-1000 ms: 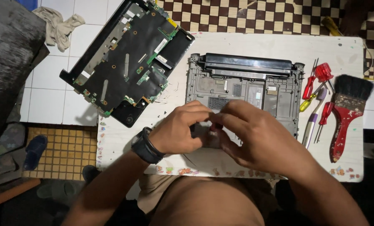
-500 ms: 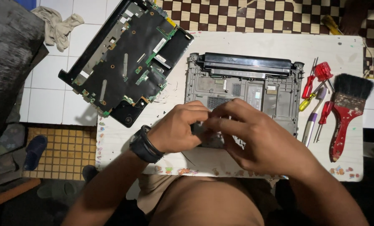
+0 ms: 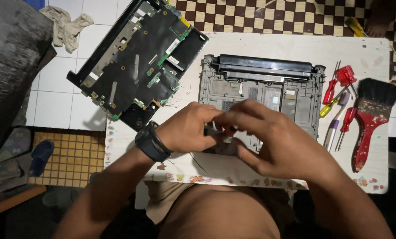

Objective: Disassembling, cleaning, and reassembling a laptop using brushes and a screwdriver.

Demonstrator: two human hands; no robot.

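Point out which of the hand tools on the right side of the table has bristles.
The paintbrush at the far right: red handle, black bristles fanned at its top. The screwdrivers lying just left of it are thin metal shafts with red, yellow or purple handles.

A black circuit-board panel [image 3: 138,62] overhangs the white table [image 3: 375,48] (upper left), screwdrivers [image 3: 337,95] beside a red-handled brush [image 3: 372,119].

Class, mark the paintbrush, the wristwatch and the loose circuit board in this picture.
paintbrush [image 3: 369,128]: head view, on its red handle.
wristwatch [image 3: 152,144]: head view, on the black band.
circuit board [image 3: 138,59]: head view, on its dark middle.
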